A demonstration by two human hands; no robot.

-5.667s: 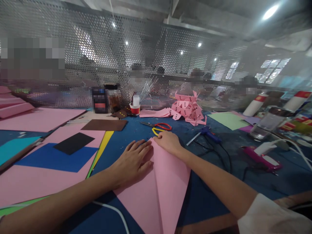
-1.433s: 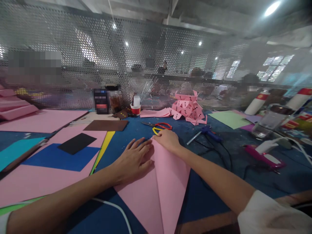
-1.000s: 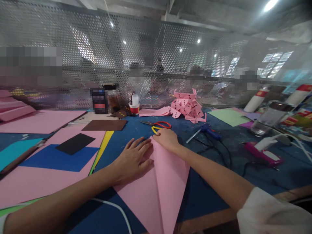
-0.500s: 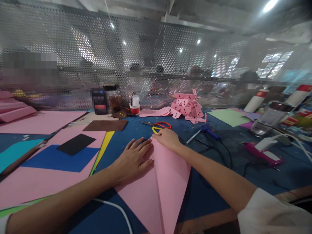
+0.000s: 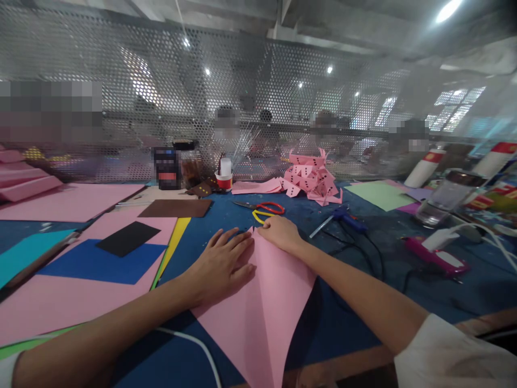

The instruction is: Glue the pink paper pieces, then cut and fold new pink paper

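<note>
A pink paper sheet [image 5: 258, 318], folded to a kite shape with its tip pointing away, lies on the blue table [image 5: 351, 323] in front of me. My left hand [image 5: 220, 267] rests flat on the sheet's left flap, fingers stretched out. My right hand [image 5: 278, 233] is closed in a pinch on the far tip of the sheet. The right flap's edge is slightly raised off the table.
Red and yellow scissors [image 5: 264, 209] lie just beyond the tip. A pile of cut pink pieces [image 5: 313, 180], a blue glue gun [image 5: 343, 218] and a pink tool [image 5: 434, 256] with cables are on the right. Coloured sheets [image 5: 92, 258] cover the left. A perforated screen [image 5: 242, 108] closes the back.
The right flap of the pink sheet has lifted a little and its centre seam no longer shows. Both hands have stayed where they were.
</note>
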